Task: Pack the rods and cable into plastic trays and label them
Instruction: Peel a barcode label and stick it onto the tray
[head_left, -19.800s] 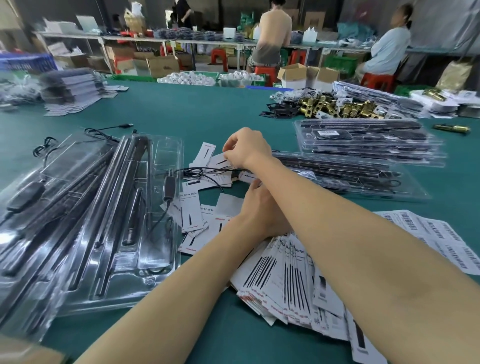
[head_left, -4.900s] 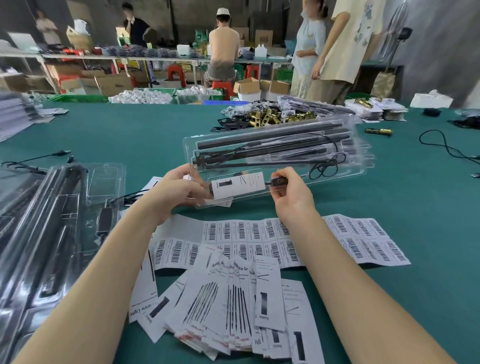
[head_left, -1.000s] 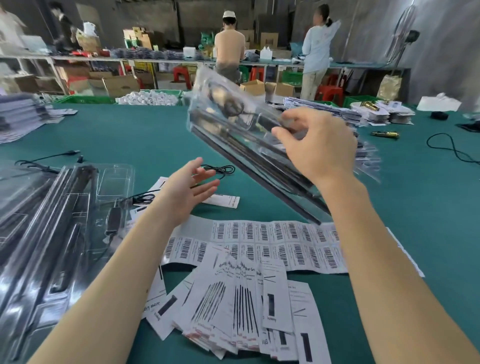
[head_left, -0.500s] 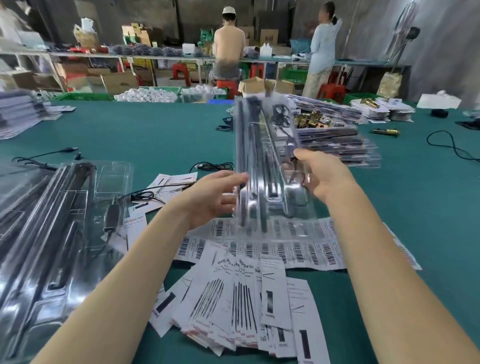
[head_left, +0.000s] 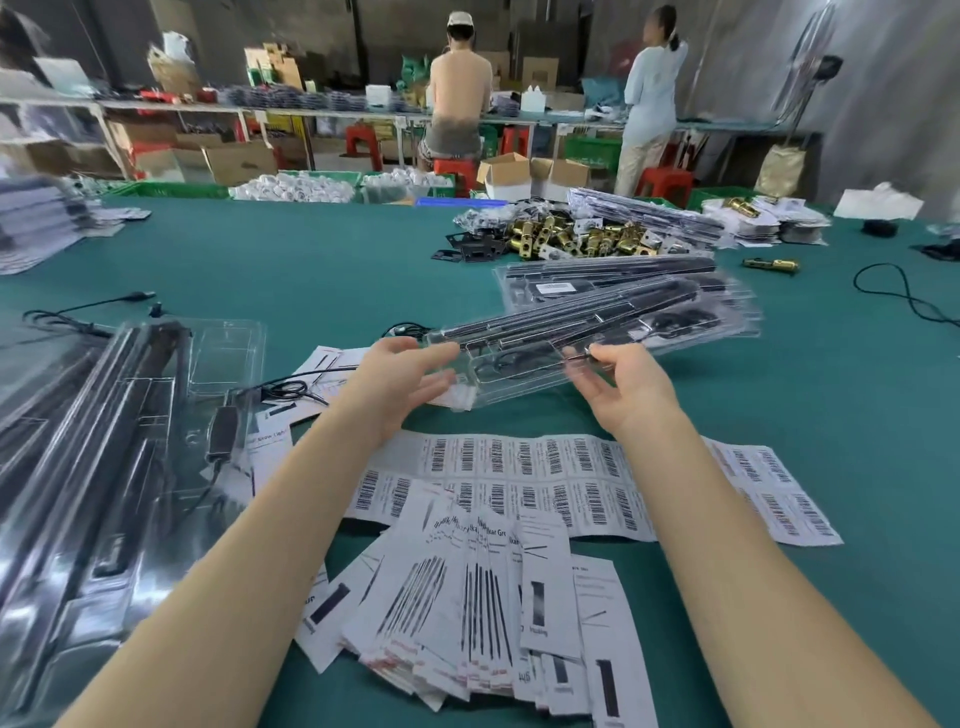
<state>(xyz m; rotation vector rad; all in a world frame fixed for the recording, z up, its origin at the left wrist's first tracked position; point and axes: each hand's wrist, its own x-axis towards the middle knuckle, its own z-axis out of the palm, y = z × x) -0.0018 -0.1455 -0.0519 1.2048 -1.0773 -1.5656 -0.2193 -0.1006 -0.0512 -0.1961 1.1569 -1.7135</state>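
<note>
I am holding a clear plastic tray (head_left: 587, 332) loaded with black rods (head_left: 561, 317) and a coiled cable (head_left: 680, 323) at centre frame, tilted above the green table (head_left: 311, 260); my left hand (head_left: 400, 384) is supporting its near end with fingers relaxed and spread, while my right hand (head_left: 623, 387) is pinching its front edge between thumb and fingers. Barcode label sheets (head_left: 519, 467) are lying below the tray, printed cards (head_left: 483, 597) are fanning out at lower centre, and more trays (head_left: 104, 441) are stacking up at left
</note>
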